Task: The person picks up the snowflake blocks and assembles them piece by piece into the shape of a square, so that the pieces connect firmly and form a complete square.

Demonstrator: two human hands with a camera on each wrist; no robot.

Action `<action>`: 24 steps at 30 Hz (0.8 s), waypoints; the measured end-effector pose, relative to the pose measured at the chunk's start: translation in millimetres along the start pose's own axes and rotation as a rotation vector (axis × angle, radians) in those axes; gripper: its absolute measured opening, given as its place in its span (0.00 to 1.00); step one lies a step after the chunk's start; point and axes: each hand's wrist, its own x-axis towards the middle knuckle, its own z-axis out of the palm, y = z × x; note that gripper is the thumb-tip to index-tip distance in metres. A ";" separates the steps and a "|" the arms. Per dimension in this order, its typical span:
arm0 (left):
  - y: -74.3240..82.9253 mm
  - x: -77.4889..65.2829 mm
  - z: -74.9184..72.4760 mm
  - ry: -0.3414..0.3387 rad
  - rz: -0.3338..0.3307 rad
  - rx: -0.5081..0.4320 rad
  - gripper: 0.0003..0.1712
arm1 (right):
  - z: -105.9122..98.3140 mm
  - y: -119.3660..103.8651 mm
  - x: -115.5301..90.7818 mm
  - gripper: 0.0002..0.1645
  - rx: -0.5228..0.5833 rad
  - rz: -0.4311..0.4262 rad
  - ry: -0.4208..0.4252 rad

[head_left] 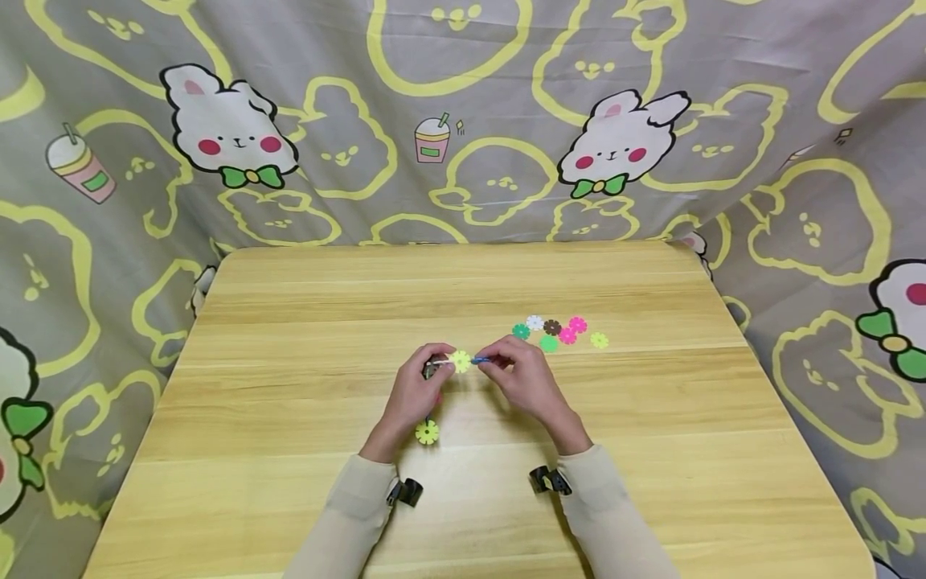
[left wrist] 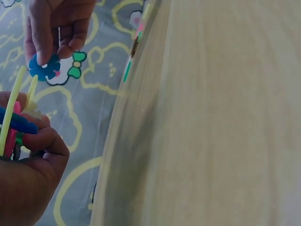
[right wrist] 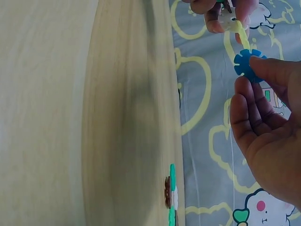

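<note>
My left hand (head_left: 414, 388) grips a joined cluster of notched building discs. In the cluster are a yellow disc (head_left: 460, 362), a white one (right wrist: 228, 21), a pink one (left wrist: 15, 123) and a blue one (left wrist: 19, 121). Below the left hand hangs another yellow disc (head_left: 427, 432). Between thumb and fingertips, my right hand (head_left: 526, 379) pinches a single blue disc (right wrist: 248, 65). Its edge is at the rim of the upper yellow disc, turned across it; whether their slots are engaged I cannot tell. Fingers hide part of the cluster.
Loose discs lie on the wooden table (head_left: 289, 402) beyond the right hand: green (head_left: 521, 330), white (head_left: 534, 322), brown (head_left: 552, 327), pink (head_left: 577, 325) and yellow (head_left: 599, 340) among them. A patterned curtain (head_left: 405, 104) surrounds the table's back and sides.
</note>
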 end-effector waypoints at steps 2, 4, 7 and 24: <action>0.2 -0.3 -0.3 0.001 -0.003 -0.002 0.13 | 0.2 -0.5 -0.1 0.05 -0.003 -0.015 0.005; 0.2 -0.5 -0.7 0.001 -0.003 -0.002 0.13 | 0.6 -0.7 -0.3 0.05 -0.005 -0.030 0.010; -0.3 -0.5 -1.3 0.002 0.001 -0.001 0.12 | 1.5 -0.5 -0.4 0.05 0.008 -0.040 0.019; 1.6 -1.8 -2.8 -0.013 -0.008 -0.021 0.13 | 3.8 2.3 -1.1 0.05 0.192 0.077 -0.022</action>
